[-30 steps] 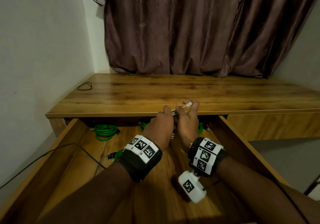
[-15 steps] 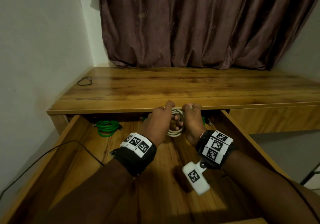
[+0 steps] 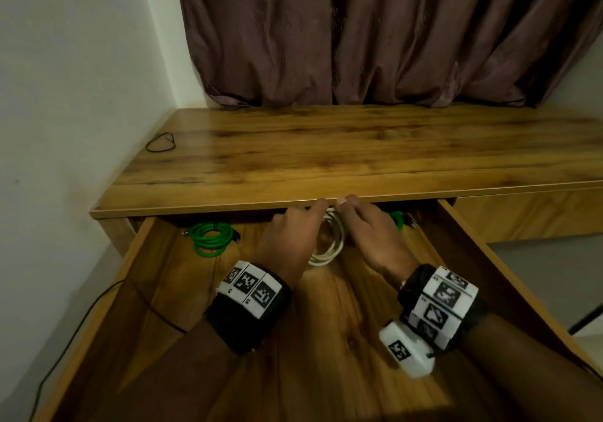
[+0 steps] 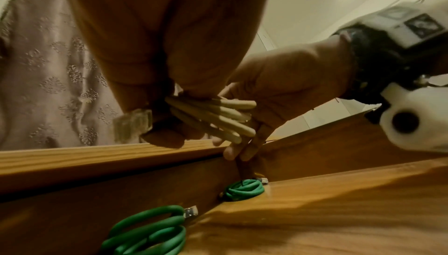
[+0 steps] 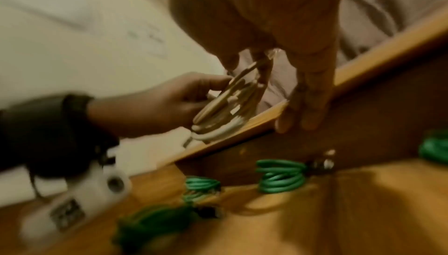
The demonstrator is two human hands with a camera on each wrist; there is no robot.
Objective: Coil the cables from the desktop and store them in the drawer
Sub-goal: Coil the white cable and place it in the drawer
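Hands (image 3: 290, 239) (image 3: 372, 235) both grip white coil (image 3: 328, 245) above drawer (image 3: 326, 340), green coils (image 3: 212, 237) behind.

Both forearms bare, no sleeves in view. Left hand (image 3: 287, 242): wide black wrist band (image 3: 248, 317) carrying a white strip of three square black-and-white coded markers. Right hand (image 3: 372, 242): matching black band (image 3: 440, 307) with white marker panels on two faces. A white rounded camera housing (image 3: 406, 351) hangs below the right band, one coded marker on top, dark round lens opening at its end. Thin black cord at the housing.
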